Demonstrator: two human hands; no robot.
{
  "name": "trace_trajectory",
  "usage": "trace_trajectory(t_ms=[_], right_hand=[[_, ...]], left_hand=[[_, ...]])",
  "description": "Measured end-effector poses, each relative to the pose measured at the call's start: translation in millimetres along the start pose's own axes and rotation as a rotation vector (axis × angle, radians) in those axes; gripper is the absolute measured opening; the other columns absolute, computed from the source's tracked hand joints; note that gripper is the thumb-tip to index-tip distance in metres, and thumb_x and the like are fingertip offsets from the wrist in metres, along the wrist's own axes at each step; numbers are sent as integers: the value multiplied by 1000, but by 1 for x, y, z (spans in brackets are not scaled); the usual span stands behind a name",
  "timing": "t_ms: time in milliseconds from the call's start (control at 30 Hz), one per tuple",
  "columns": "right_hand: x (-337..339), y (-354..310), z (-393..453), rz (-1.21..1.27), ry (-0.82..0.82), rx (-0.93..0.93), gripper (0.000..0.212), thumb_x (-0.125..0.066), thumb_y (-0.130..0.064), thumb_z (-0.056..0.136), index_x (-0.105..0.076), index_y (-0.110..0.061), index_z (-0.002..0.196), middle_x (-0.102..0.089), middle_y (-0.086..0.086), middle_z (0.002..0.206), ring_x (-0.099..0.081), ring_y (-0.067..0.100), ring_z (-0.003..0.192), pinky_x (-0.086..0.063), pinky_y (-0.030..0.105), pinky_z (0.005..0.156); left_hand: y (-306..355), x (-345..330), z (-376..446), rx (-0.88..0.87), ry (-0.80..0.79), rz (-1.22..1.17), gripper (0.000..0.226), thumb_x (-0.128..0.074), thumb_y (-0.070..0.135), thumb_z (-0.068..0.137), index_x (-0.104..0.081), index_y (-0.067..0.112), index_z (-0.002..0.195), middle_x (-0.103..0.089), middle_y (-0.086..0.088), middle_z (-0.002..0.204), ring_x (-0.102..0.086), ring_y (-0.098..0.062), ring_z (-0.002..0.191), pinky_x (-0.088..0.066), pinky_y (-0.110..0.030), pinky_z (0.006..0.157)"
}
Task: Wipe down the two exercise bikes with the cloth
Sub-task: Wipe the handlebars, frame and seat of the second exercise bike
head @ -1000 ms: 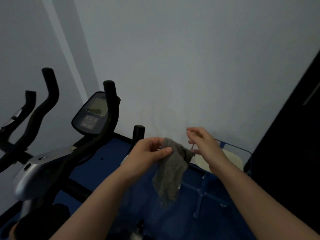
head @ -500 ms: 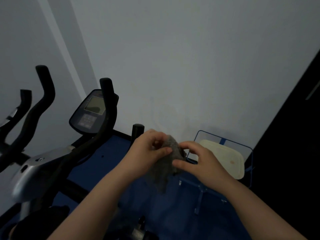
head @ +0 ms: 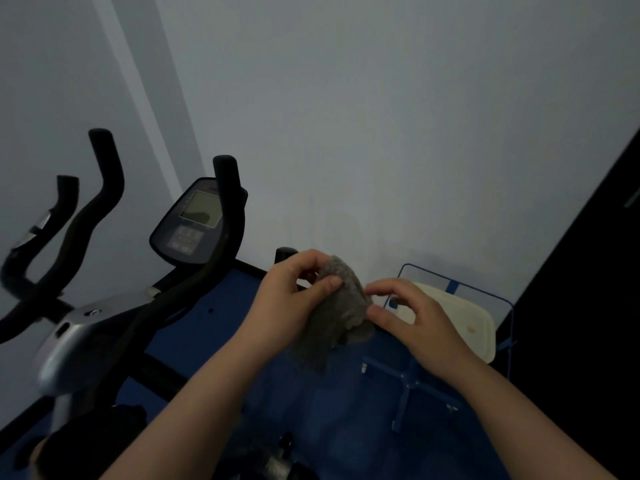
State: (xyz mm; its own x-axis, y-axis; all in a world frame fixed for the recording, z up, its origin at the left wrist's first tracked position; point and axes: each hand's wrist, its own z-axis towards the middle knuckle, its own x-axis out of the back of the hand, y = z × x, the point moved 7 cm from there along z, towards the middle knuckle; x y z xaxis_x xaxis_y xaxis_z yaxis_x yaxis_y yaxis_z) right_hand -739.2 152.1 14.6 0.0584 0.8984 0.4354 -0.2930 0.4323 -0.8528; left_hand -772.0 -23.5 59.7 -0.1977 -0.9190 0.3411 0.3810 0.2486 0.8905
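Both your left hand (head: 294, 299) and right hand (head: 412, 317) pinch the bunched cloth (head: 341, 313); no wiping shows yet, so both bikes (head: 114, 306) probably remain.

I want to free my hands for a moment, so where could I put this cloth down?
Bare blue floor shows between the bike's frame and your left hand. The white lid in the blue wire rack looks bare too. Under the cloth, rack struts crowd the floor.
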Motion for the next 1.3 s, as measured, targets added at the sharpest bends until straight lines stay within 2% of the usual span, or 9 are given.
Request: trace_trajectory(t_ms=[133, 233, 367, 467, 633, 833, 967, 1100, 1300], right_hand=[[-12, -15, 6, 41, -4, 8, 29, -75, -44, 78, -67, -30, 103, -67, -20, 104, -59, -6, 103, -40, 5, 86], [-19, -12, 9, 149, -18, -36, 7, -71, -23, 87, -69, -19, 92, -71, -10, 90, -66, 4, 90, -51, 19, 79], [-32, -7, 3, 434, -41, -190, 16, -60, -26, 92, -58, -14, 81, -61, -1, 75, -59, 12, 75, -47, 24, 65], [-50, 0, 0, 536, 35, -322, 20, -52, -28, 99, -54, -11, 90, -60, 4, 83, -60, 15, 81, -48, 29, 69], [-57, -2, 8, 561, 250, -430, 19, -44, -36, 101, -52, -19, 101, -63, 2, 101, -60, 13, 92, -50, 30, 77], [-106, -17, 26, 954, 35, -328, 21, -61, -28, 88, -48, -12, 86, -59, 6, 93, -53, 19, 91, -43, 33, 84], [-121, 8, 26, 1244, 116, -521, 47, -51, -54, 89, -63, -9, 94, -64, 10, 109, -59, 21, 106, -44, 37, 101], [-124, -4, 51, 1224, 199, -547, 86, -79, -51, 67, -52, -1, 133, -62, 20, 126, -60, 33, 118, -46, 50, 103], [-147, -16, 55, 938, 89, -464, 79, -58, -74, 70, -56, -22, 130, -66, 5, 124, -63, 20, 114, -50, 41, 99]], left_hand=[[-1, 2, -2, -13, 22, 8, 5, -69, 12, 87, -70, 18, 88, -68, 0, 84, -63, -23, 86, -55, -46, 77], [-2, 6, -5, -12, 64, -9, 9, -69, 25, 84, -69, 17, 87, -67, -6, 83, -64, -26, 83, -54, -49, 76], [-9, 7, -15, 21, 118, 1, 7, -74, 25, 84, -69, 21, 85, -63, -4, 74, -61, -20, 72, -52, -34, 66], [-18, 20, -27, 40, 283, 111, 13, -74, 31, 82, -64, 23, 81, -56, 5, 68, -53, -7, 64, -43, -17, 59], [-34, 64, -55, 88, 596, 43, 12, -65, 22, 90, -58, 21, 80, -60, 13, 74, -55, -2, 71, -43, -15, 67], [-67, 78, -79, 220, 659, 92, 14, -64, 17, 91, -57, 20, 79, -60, 6, 77, -55, 0, 73, -41, -9, 65], [-75, 81, -90, 252, 676, 118, 14, -64, 17, 91, -58, 18, 78, -60, 4, 77, -55, -1, 74, -41, -11, 65], [-80, 83, -89, 289, 690, 122, 14, -65, 20, 90, -58, 19, 78, -61, 6, 77, -55, -2, 74, -41, -13, 65], [-84, 78, -86, 368, 670, 262, 13, -62, 33, 90, -58, 29, 78, -61, 9, 77, -57, -5, 71, -45, -28, 62]])
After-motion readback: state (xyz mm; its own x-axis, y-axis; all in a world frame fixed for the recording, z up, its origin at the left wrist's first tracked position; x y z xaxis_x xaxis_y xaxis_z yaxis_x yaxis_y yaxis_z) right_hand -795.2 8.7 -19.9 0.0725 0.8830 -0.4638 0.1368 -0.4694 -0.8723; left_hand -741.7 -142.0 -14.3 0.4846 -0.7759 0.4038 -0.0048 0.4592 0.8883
